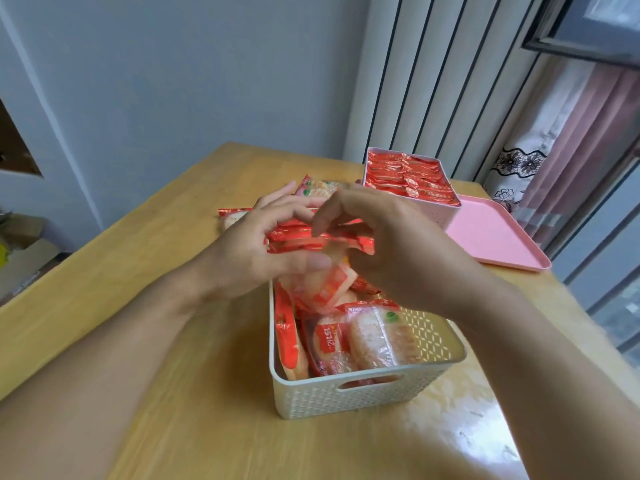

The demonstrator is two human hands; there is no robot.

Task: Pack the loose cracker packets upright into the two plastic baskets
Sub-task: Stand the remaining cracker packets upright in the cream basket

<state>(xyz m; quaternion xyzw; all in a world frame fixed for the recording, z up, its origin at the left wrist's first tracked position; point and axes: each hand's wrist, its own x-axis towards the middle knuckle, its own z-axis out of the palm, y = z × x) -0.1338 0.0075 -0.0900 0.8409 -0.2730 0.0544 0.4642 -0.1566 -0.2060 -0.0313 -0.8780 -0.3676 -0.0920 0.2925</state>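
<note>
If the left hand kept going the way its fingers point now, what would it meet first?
Most likely the right hand: the left hand points right across the stack of packets both hold above the white basket. Depth is unclear.

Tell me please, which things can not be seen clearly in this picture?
- Head view: the bunch of packets between left hand and right hand is blurred and partly covered by fingers; their number is unclear.
- The far end of the cream basket is hidden behind both hands.
- The loose packets on the table are mostly hidden behind the hands.
- Print on the packets in the pink basket is too small.
</note>
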